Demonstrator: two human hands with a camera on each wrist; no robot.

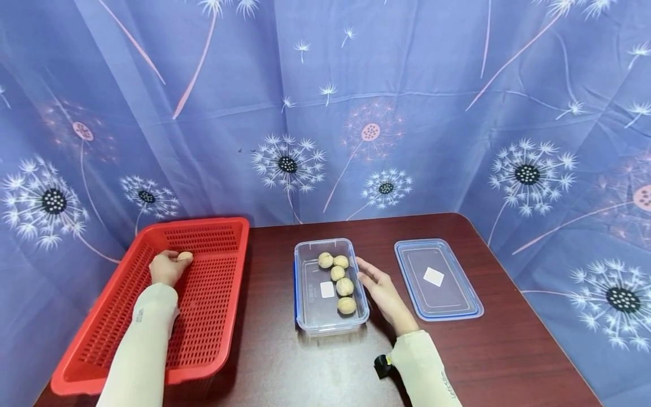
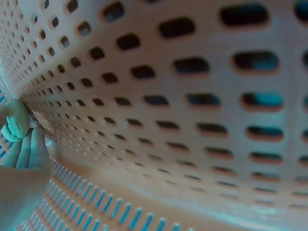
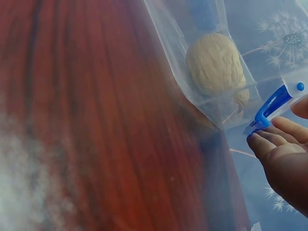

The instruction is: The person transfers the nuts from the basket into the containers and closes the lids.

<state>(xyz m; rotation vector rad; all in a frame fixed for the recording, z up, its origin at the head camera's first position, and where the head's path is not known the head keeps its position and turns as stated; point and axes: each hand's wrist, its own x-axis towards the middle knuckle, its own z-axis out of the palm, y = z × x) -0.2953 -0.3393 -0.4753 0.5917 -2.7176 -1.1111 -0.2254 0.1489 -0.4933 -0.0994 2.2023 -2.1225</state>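
My left hand (image 1: 165, 268) is inside the red basket (image 1: 231, 316), pinching a walnut (image 1: 185, 256) between thumb and fingers. The left wrist view shows this walnut (image 2: 17, 120) at the far left, close to the slotted wall. Several walnuts (image 1: 344, 286) lie along the right half of a clear plastic box (image 1: 312, 311) in the middle of the table. Beside the box's right wall, my right hand (image 1: 383, 294) has its fingers extended. In the right wrist view its fingertips (image 3: 255, 139) touch a blue clip (image 3: 274, 105) on the box.
A clear lid with a blue rim (image 1: 450, 294) lies flat on the dark wooden table (image 1: 269, 362), right of my right hand. A blue dandelion-print curtain (image 1: 325, 68) hangs behind the table. A small black object (image 1: 382, 366) is at my right wrist.
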